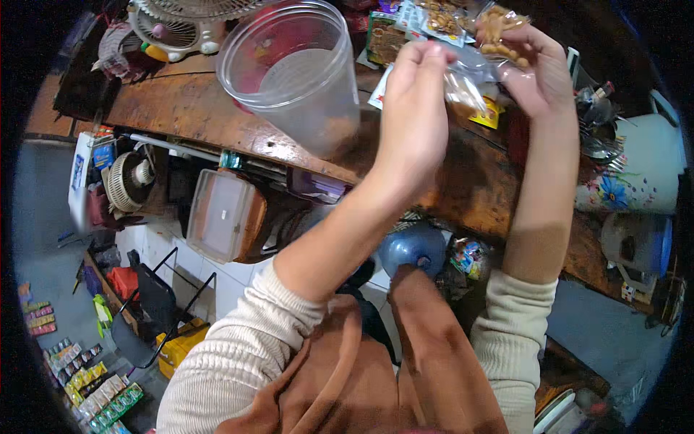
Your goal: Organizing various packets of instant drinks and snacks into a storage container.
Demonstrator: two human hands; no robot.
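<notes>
Over the wooden table, a clear plastic bag of light-brown, peanut-like snacks (499, 49) is gripped by my right hand (543, 76), its fingers bent round the bag's side. My left hand (419, 98) is closed in a pinch on the clear film of the same bag (470, 72), which stretches between both hands. Some of the film is blurred. To the left of my left hand a large see-through plastic tub (293, 119) stands with its wide mouth uncovered. Beyond my hands lie another bag of brown snacks (442, 18) and a green-brown packet (387, 40).
A yellow sachet (488, 114) lies on the table (181, 108) below the bag. At the far left stands a small fan (173, 32). On the right is a flowered container (636, 166) beside several utensils (603, 137). A blue water bottle (412, 249) sits under the table edge.
</notes>
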